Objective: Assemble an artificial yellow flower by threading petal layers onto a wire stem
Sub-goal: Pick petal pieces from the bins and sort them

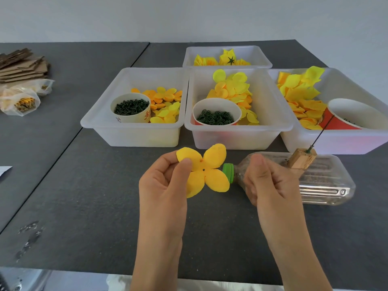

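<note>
My left hand [165, 181] pinches one petal of a yellow four-petal layer [212, 166] between thumb and fingers and holds it up above the dark table. The layer has a small hole at its centre. My right hand [266, 179] hovers just right of the layer, its fingers curled and thumb resting on the index finger, with nothing visible in it. Behind that hand, a thin dark wire stem [321, 133] stands in a wooden block [301, 160], which sits on a clear bottle [323, 181] lying on its side with a green cap [228, 172].
Three white trays stand side by side behind the hands: left [134, 128], middle [237, 129] and right [336, 143], each holding yellow petals and a paper cup of dark green parts. A fourth tray [226, 65] is further back. Cardboard [21, 66] and plastic bags [21, 99] lie far left.
</note>
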The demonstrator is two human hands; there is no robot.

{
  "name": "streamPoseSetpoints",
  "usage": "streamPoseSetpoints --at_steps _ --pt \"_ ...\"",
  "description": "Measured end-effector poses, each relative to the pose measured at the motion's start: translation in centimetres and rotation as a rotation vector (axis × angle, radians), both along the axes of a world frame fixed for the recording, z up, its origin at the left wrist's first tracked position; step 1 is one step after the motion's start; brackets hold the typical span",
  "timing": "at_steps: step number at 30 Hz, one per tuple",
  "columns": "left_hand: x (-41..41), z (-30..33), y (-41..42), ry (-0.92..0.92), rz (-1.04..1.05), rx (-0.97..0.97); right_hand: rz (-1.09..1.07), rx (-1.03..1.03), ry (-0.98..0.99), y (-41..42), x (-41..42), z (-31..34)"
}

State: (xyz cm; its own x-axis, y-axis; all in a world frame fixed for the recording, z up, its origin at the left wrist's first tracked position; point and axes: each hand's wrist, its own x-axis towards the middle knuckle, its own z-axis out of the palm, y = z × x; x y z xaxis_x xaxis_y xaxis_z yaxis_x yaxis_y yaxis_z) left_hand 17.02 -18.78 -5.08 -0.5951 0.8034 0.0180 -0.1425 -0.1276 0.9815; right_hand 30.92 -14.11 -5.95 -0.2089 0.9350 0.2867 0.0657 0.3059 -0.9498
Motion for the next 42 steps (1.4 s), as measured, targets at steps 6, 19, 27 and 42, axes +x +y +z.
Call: streamPoseSetpoints --at_steps 6,19,27,42 --pt "-0.5 -0.5 0.2 -0.026 0.077 0.008 0.039 0.093 -0.379 0.1 -0.7 -1.5" --pt "-1.6 -0.9 -0.1 -0.020 0.160 -0.002 0.030 0.119 -0.655 -0.5 -1.3 -1.9" --pt "-1.4 -1.2 0.0 -0.049 0.142 0.004 -0.016 0.072 -0.463 -0.2 -1.0 -1.7" --pt "0.1 -1.9 1.0 -0.230 0.000 0.009 0.226 -0.195 0.111 -0.3 -0.8 -0.3"
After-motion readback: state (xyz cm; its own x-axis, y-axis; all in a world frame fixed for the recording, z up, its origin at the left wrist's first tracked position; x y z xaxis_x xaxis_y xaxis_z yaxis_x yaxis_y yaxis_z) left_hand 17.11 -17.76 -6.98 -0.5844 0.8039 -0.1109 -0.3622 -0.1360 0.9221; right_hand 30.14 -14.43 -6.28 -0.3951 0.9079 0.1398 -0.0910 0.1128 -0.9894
